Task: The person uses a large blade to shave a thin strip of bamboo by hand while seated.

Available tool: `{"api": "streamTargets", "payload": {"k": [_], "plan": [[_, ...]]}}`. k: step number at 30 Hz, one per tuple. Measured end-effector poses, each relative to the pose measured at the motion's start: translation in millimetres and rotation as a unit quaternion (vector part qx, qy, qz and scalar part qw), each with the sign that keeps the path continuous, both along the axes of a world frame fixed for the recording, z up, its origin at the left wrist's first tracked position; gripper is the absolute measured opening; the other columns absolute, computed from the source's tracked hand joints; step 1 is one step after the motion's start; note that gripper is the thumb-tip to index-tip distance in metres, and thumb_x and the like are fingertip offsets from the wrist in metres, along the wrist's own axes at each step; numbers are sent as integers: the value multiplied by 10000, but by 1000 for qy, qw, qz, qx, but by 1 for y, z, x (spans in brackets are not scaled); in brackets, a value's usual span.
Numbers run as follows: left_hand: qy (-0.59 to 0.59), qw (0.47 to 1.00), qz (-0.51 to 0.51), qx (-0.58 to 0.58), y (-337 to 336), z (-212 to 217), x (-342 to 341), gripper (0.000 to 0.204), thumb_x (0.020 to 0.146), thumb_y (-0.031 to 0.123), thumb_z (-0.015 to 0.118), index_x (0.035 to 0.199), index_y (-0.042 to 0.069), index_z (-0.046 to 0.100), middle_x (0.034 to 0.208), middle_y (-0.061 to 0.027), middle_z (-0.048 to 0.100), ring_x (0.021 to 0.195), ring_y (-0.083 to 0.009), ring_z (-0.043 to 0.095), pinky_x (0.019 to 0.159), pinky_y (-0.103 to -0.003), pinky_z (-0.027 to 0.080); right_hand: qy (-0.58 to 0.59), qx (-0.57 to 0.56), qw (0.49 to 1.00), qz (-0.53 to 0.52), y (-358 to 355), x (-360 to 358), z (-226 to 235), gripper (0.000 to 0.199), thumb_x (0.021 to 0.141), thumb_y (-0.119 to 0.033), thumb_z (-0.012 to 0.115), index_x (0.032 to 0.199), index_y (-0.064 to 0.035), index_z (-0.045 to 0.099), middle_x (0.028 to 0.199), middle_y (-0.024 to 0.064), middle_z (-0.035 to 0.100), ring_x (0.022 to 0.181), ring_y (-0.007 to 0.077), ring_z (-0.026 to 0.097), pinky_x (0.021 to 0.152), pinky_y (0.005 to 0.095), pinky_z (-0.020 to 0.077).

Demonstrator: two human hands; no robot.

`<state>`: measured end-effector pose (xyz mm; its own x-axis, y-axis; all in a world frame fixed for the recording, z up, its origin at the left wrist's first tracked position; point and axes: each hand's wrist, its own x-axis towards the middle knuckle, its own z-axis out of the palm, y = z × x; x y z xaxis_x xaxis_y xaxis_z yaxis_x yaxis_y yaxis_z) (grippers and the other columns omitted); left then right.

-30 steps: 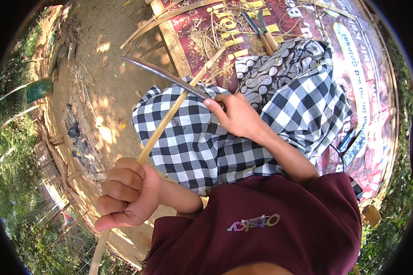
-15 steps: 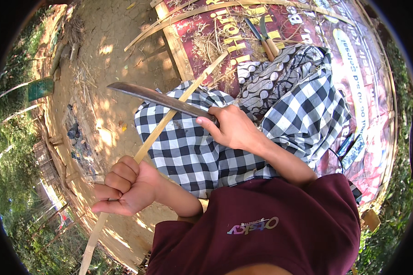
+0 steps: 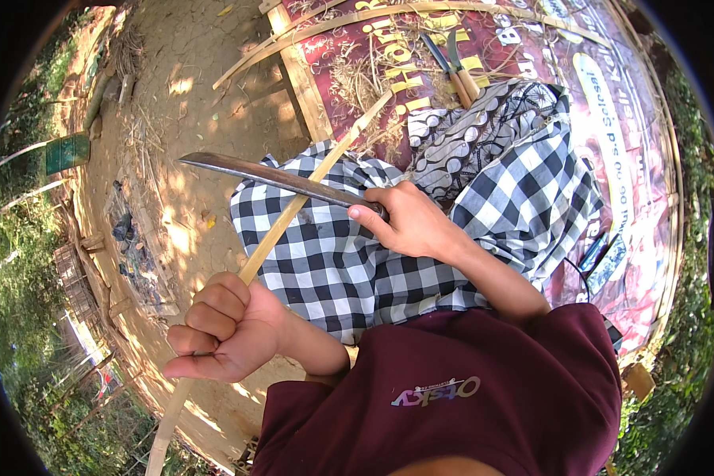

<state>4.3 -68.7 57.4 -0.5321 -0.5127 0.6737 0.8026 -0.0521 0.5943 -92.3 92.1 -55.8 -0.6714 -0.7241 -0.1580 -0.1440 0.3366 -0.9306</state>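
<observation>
My left hand [image 3: 224, 329] is closed in a fist round a long, pale bamboo strip [image 3: 273, 235]. The strip runs slantwise from below the fist up across my lap to the plastic sheet ahead. In my right hand [image 3: 414, 220] is the handle of a machete [image 3: 246, 168], mostly covered by the fingers. Its dark blade points left and crosses the strip above my knee, the two seeming to touch. Under both lies black-and-white checked cloth [image 3: 325, 270] over my legs.
Two knives [image 3: 458, 73] with wooden handles lie ahead on a dark red printed sheet [image 3: 492, 47] among curled shavings [image 3: 357, 71]. Further bamboo strips [image 3: 420, 9] arch across the far edge. Patterned cloth [image 3: 484, 139] is bunched by my right knee. Bare earth [image 3: 206, 119] stretches to the left.
My left hand has shifted slightly right and down with the bamboo strip. The machete's tip has dropped a little to the left, and its blade looks narrower, turned more edge-on.
</observation>
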Motion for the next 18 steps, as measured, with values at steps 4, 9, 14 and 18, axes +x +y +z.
{"api": "streamTargets", "payload": {"k": [4,9,14,18], "plan": [[-4,999,-28,-28,-1,4,-4,570,1023,546,215,598,168,214,439,43,191,375,-66,129,390,-243,106,7,80,992,-95,2,-12,-34,634,936,-518,501,810,75,688,619,284,603,671,446,643,658,489,518],[3,993,-70,-94,-3,2,0,583,1021,551,212,583,167,218,417,41,207,346,-60,136,367,-232,125,-28,136,987,-80,12,-31,-38,668,948,-517,469,780,99,667,627,292,601,680,449,643,666,492,519],[5,996,-45,-80,-3,5,-4,591,1019,559,201,580,164,234,416,45,209,343,-65,137,362,-234,135,5,-5,1000,-15,11,-3,-8,575,950,-484,491,839,40,699,541,233,567,580,409,621,609,467,505],[-3,998,-39,-54,-16,4,-4,592,1016,568,188,583,166,237,415,48,209,344,-63,137,361,-243,147,-31,29,994,-102,-2,-12,-48,626,947,-511,489,807,66,689,568,265,572,602,424,623,603,480,495]]}}
